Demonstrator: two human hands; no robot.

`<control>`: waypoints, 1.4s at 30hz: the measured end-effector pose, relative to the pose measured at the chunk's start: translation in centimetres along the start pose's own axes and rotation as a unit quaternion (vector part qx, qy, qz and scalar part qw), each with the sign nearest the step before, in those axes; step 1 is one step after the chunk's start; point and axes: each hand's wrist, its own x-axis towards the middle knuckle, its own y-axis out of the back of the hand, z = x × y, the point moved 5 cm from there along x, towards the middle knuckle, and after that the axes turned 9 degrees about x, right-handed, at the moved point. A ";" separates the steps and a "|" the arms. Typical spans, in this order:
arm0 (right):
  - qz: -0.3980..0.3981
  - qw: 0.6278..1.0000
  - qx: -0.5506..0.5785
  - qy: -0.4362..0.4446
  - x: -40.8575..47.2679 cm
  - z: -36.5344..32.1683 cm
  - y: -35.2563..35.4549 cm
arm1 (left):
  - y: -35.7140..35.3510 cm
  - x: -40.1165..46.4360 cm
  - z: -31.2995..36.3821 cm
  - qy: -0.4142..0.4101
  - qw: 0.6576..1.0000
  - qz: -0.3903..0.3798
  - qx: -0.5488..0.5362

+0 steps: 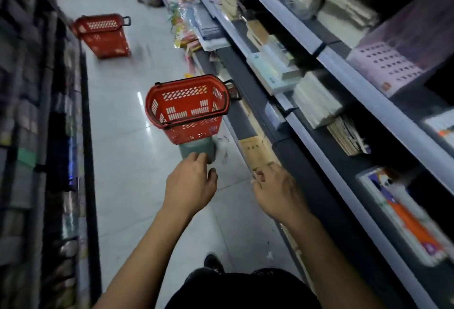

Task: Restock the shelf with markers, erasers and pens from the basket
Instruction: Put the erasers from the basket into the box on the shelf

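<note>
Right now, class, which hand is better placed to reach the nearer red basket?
Left. The left hand hovers just below the nearer red basket; the right hand sits nearer the shelf edge.

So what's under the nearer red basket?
The basket sits on a grey-green stool or bin, only partly visible below it. The left hand covers its lower edge, so its base and the floor beneath can't be seen.

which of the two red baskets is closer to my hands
The near basket, raised on a grey stool just ahead of your left hand. The far basket sits on the floor up the aisle.
</note>
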 end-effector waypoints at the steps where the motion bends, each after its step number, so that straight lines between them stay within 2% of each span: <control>1: -0.009 1.000 0.000 0.015 1.0 -1.2 -0.6 | 0.1 0.3 -1.5 0.019 1.000 0.005 -0.005; 6: -0.056 0.996 -0.004 0.069 6.0 -5.6 -3.0 | 0.3 2.3 -7.1 0.098 0.995 0.010 -0.018; 12: -0.083 0.991 0.001 0.101 13.7 -7.7 -5.0 | -0.5 7.4 -10.5 0.146 0.989 0.008 -0.006; 28: -0.164 0.972 -0.023 0.169 40.4 -10.8 -4.7 | -0.6 30.0 -11.9 0.195 0.981 -0.008 0.003; 34: -0.167 0.962 -0.072 0.206 47.0 -13.5 -6.4 | -0.3 36.6 -15.6 0.180 0.983 -0.029 0.014; 42: -0.180 0.958 -0.116 0.191 53.4 -17.7 -9.4 | -1.5 45.1 -22.0 0.096 0.991 -0.091 0.008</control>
